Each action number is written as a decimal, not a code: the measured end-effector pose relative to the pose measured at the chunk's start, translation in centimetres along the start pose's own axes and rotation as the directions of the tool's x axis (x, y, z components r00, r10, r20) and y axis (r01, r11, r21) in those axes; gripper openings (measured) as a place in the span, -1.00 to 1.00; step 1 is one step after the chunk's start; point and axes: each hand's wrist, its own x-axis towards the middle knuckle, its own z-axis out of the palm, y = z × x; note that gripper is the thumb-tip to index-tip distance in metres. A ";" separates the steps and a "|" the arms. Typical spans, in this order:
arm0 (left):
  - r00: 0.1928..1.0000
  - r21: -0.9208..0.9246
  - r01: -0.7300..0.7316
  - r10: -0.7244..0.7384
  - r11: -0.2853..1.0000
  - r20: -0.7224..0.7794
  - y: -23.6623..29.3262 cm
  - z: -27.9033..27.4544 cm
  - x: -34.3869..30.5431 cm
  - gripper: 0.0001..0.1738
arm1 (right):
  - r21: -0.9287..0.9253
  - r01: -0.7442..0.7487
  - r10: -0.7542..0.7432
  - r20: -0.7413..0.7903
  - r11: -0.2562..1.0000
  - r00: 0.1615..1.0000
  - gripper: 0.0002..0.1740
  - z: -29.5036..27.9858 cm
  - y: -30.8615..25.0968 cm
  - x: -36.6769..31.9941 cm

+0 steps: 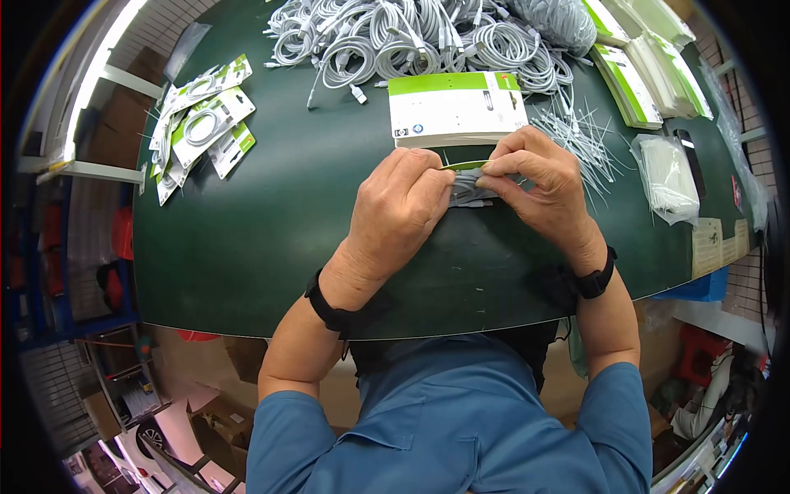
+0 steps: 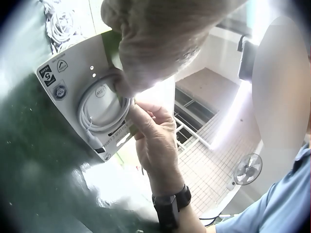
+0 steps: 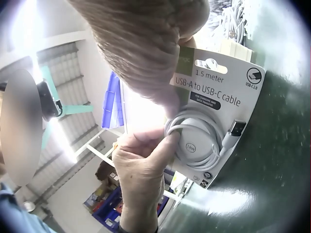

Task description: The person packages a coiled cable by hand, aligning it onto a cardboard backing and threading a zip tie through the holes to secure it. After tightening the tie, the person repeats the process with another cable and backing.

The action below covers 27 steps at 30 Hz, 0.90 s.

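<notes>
Both hands hold a white and green cable card point(image 3: 214, 80) over the near middle of the table, its printed face turned downward. A coiled grey-white USB cable point(image 3: 197, 138) lies against that face, its plug pointing toward the card's corner. My left hand point(image 1: 399, 198) pinches the card's left side, the thumb at the coil in the right wrist view. On the opposite side, my right hand point(image 1: 539, 177) pinches card and coil between thumb and fingers. Just beyond the hands lies a stack of cards point(image 1: 457, 107). The card's back is mostly hidden by the fingers.
A heap of coiled cables point(image 1: 411, 37) fills the table's far side. Loose thin white ties point(image 1: 580, 144) lie right of the card stack, near a bag of ties point(image 1: 668, 177). More card stacks point(image 1: 629, 86) stand far right. Cards with cables point(image 1: 202, 123) are piled at left.
</notes>
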 end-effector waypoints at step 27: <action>0.996 0.009 -0.082 0.082 0.997 0.046 -0.3 -0.3 0.4 -0.71 | -0.602 -0.559 0.684 -0.029 0.570 0.729 -0.72 -7.8 6.0 -0.8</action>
